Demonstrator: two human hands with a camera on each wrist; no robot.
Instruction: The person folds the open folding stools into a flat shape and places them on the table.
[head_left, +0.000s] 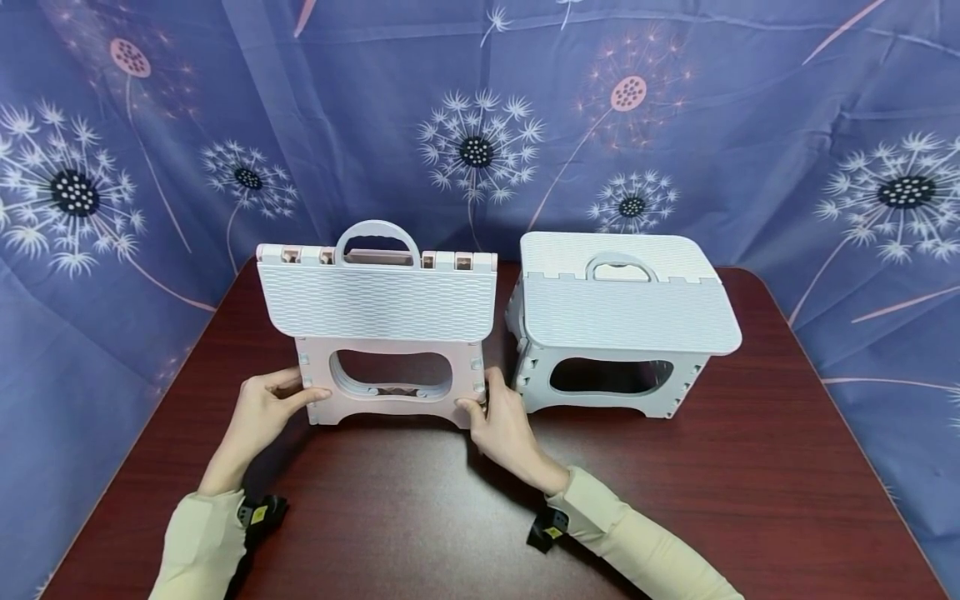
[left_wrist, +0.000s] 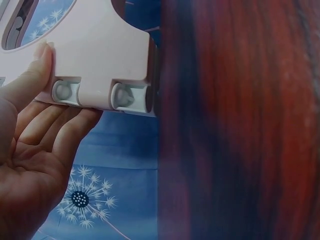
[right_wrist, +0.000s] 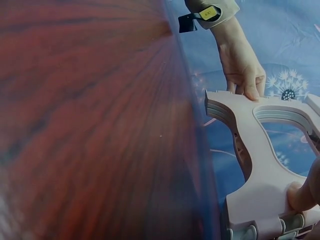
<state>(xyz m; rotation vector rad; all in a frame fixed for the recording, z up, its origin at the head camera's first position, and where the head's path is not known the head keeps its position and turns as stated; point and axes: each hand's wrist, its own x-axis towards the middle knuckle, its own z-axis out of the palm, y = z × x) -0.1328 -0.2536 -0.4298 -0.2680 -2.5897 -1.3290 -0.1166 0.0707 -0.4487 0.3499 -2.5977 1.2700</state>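
A pale pinkish-white folding step stool (head_left: 378,300) is at the left of the table in the head view. Its textured top panel hangs tilted toward me, and the arched handle sticks up above it. My left hand (head_left: 258,421) grips the left edge of the leg panel, thumb on the front face. On the opposite edge my right hand (head_left: 510,433) holds the same panel, its thumb also in front. The left wrist view shows the left fingers (left_wrist: 70,127) behind the panel edge, near two round hinge pegs. In the right wrist view, the right thumb (right_wrist: 300,196) presses the panel.
A second folding step stool (head_left: 622,312), white, stands unfolded just to the right, its top flat and its handle slightly raised. Both are on a dark red wood table (head_left: 750,467). A blue curtain (head_left: 360,125) with a dandelion print hangs behind and at the sides.
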